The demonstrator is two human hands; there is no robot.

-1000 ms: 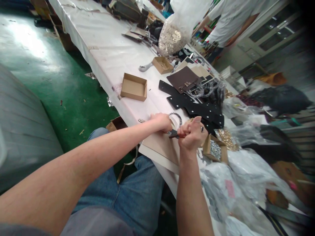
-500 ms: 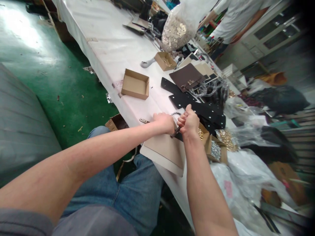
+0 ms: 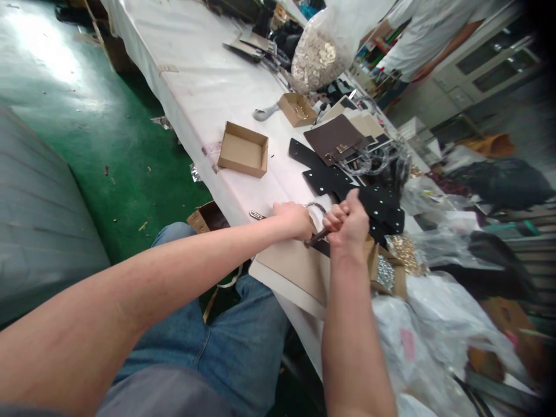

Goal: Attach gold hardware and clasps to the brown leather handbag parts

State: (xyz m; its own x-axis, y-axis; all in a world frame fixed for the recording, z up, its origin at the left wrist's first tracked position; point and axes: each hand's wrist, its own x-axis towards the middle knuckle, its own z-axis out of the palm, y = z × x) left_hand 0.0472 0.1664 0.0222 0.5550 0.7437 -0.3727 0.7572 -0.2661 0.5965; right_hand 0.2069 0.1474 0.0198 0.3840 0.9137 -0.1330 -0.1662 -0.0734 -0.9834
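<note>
My right hand [image 3: 348, 223] is closed in a fist, thumb up, around a narrow dark piece [image 3: 319, 236]; I cannot tell whether it is a strap or a tool. Close by on its left, my left hand [image 3: 297, 219] is pressed down with curled fingers, and what it grips is hidden. A beige flat panel [image 3: 299, 269] with a paler edge lies below both hands at the table's edge. Past the left fingers a small metal clasp [image 3: 256, 215] sticks out. Behind the hands, a dark curved loop [image 3: 317, 205] shows.
An open cardboard box [image 3: 243, 152] stands beyond my hands. Black studded pieces [image 3: 373, 205] and a brown flap [image 3: 334, 139] lie to the right. Boxes of silver fittings [image 3: 384, 272] and plastic bags [image 3: 403, 330] crowd the right side. A person [image 3: 430, 35] stands across the table.
My right fist has moved right, away from the left hand, with more of the dark piece showing between them. My left hand stays nearly in place. The view has shifted slightly.
</note>
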